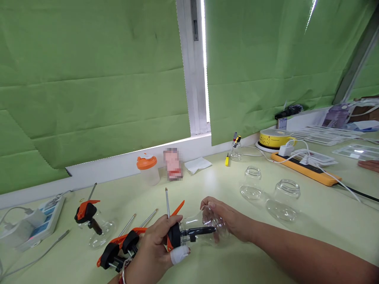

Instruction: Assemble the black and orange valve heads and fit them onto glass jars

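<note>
My left hand [155,244], its thumb wrapped in white tape, closes round a black cap [174,236] with an orange lever and a thin metal rod. The cap sits at the neck of a clear bottle [194,223] lying nearly sideways, the black tube [203,230] reaching inside it. Wrapped round the bottle's wide end is my right hand [222,215]. I cannot tell whether the cap is fully seated. Beside my left wrist lie more black-and-orange caps [109,255], partly hidden by the hand.
At left, a capped bottle [99,232] stands near a white power strip [49,221]. Two uncapped clear bottles [251,185] [286,199] stand at right, before an orange power strip [308,169]. Behind are an orange-lidded cup [151,173] and screwdrivers [236,142]. Another person's hand [369,165] shows far right.
</note>
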### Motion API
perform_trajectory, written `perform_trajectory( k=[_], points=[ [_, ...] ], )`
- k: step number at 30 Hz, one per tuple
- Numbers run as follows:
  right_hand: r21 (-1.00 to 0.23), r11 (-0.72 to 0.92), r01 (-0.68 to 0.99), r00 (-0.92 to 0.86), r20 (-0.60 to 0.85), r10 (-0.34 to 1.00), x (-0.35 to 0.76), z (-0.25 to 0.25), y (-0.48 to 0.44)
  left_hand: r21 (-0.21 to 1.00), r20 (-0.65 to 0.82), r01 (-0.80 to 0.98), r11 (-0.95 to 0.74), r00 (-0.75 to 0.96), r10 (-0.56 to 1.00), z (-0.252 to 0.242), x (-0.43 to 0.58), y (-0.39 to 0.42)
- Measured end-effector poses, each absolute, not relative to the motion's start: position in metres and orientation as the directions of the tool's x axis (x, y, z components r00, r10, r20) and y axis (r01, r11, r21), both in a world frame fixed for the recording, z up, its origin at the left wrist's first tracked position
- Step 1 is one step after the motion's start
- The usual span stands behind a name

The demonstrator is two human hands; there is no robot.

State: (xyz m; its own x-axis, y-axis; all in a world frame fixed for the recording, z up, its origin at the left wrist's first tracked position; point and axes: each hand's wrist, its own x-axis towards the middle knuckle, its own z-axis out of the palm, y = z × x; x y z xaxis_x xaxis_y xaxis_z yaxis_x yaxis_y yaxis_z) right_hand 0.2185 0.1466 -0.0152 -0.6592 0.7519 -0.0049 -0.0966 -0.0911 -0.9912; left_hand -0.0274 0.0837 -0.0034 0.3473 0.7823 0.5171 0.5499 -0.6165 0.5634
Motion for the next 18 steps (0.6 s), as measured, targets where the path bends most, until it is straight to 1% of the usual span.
perform_trajectory(
  k=[2, 4, 6, 8, 11, 14, 16, 18],
  points=[
    [-0.955, -0.284, -0.086, -0.664, -0.158, 0.730, 0.216, -0.018, 0.148, 0.543, 0.525, 0.554, -0.631, 0.363, 0.770, -0.002, -0.026, 0.082],
    [-0.890, -0.453, -0.062, -0.686, -0.292, 0.667, 0.215, -0.018, 0.149, 0.530, 0.536, 0.544, -0.651, 0.379, 0.754, 0.000, -0.025, 0.081],
    [-0.835, -0.549, -0.036, -0.706, -0.368, 0.606, 0.215, -0.017, 0.149, 0.532, 0.545, 0.522, -0.667, 0.393, 0.741, 0.002, -0.024, 0.081],
    [-0.811, -0.584, -0.028, -0.716, -0.392, 0.578, 0.215, -0.016, 0.149, 0.554, 0.533, 0.504, -0.663, 0.396, 0.747, 0.003, -0.024, 0.082],
    [-0.805, -0.593, -0.034, -0.722, -0.390, 0.571, 0.214, -0.014, 0.148, 0.616, 0.483, 0.501, -0.608, 0.370, 0.794, 0.003, -0.024, 0.084],
    [-0.837, -0.543, -0.071, -0.701, -0.345, 0.624, 0.213, -0.010, 0.147, 0.691, 0.447, 0.471, -0.548, 0.317, 0.836, 0.002, -0.023, 0.085],
    [-0.886, -0.446, -0.124, -0.650, -0.267, 0.711, 0.213, -0.008, 0.144, 0.772, 0.407, 0.405, -0.489, 0.275, 0.871, 0.001, -0.022, 0.085],
    [-0.953, -0.250, -0.169, -0.586, -0.107, 0.803, 0.214, -0.006, 0.140, 0.886, 0.300, 0.294, -0.359, 0.227, 0.927, 0.002, -0.020, 0.085]
  ],
)
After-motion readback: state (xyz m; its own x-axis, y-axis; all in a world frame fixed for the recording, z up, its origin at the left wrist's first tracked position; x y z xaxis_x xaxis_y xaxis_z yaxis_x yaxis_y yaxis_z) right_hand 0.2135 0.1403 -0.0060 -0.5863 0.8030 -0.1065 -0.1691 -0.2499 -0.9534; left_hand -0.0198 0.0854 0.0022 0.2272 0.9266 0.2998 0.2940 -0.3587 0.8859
